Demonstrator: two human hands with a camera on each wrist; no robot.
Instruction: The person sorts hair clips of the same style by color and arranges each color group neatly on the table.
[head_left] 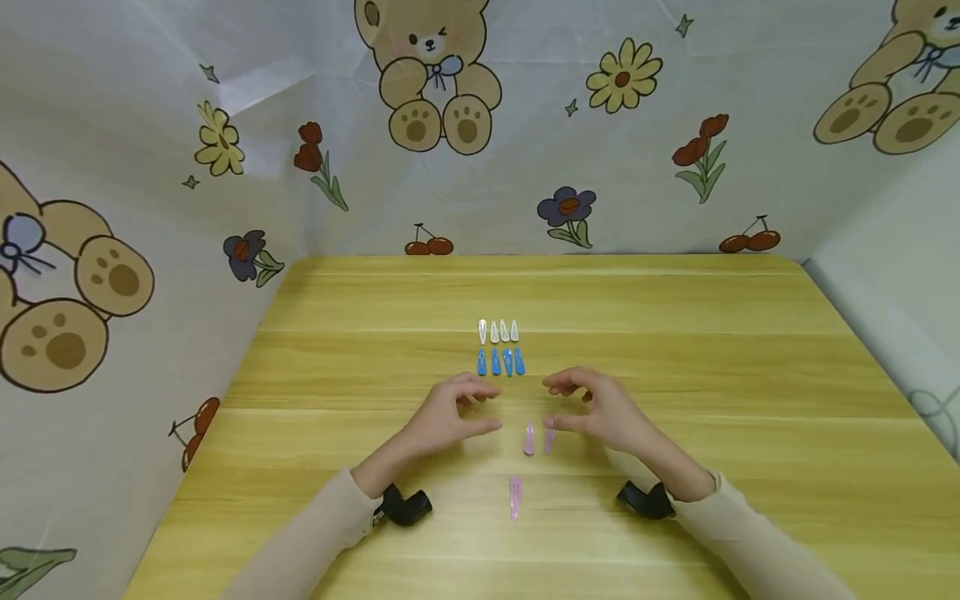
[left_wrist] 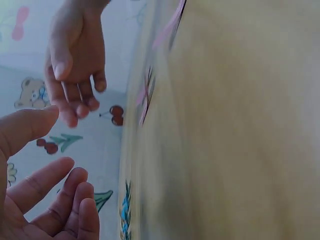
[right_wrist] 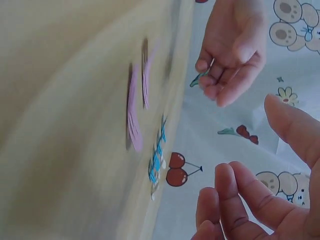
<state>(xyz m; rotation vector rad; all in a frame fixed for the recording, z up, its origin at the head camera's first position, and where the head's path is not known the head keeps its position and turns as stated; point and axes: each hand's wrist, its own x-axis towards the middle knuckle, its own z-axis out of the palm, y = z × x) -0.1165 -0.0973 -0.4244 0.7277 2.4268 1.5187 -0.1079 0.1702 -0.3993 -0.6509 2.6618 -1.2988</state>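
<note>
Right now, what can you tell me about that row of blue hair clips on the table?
The blue hair clips are four small snap clips, glossy and probably painted metal, each a narrow teardrop shape. They lie flat, side by side in a tidy row on the wooden table, just nearer the person than a matching row of white clips. Nothing touches them; both hands hover closer to the camera.

I see a yellow wooden table (head_left: 675, 350) with lengthwise grain, filling the lower part of the head view. A white printed cloth backdrop (head_left: 525, 192) rises directly behind the table's far edge and continues along its left and right sides, enclosing it on three sides. The print shows brown teddy bears (head_left: 435, 75), yellow, red and purple flowers, and cherries (head_left: 429, 243). Lighting is even and soft, with creases showing in the cloth above the table.
</note>
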